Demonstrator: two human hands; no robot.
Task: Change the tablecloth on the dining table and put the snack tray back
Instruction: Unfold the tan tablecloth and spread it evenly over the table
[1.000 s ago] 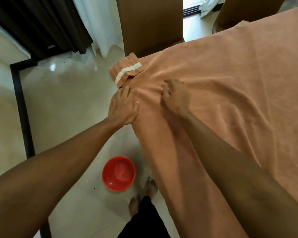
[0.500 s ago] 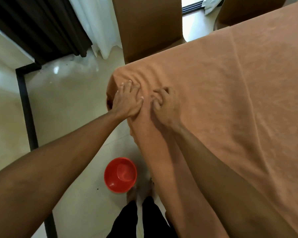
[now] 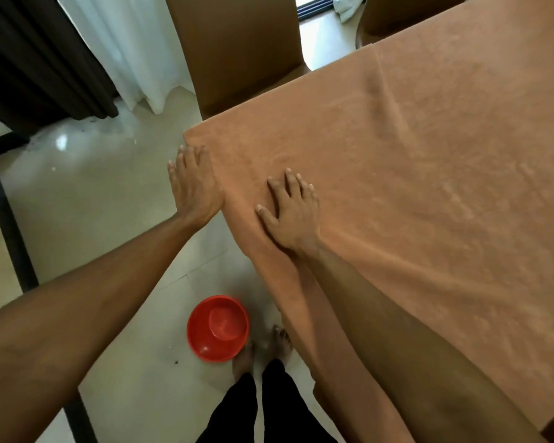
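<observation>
Two hands, both flat and gripping nothing: my left hand (image 3: 194, 183) rests with straight fingers against the hanging side of the orange tablecloth (image 3: 429, 187) at its near corner. One red bowl (image 3: 218, 327) sits on the floor below that corner. My right hand (image 3: 293, 212), fingers spread, presses the cloth's top just inside the same edge. One tablecloth is spread, faint creases left, so the change looks nearly done. Beyond its far edge stand two chairs: the left chair (image 3: 237, 43) and the right chair (image 3: 397, 14). No snack tray shows, so returning it remains.
</observation>
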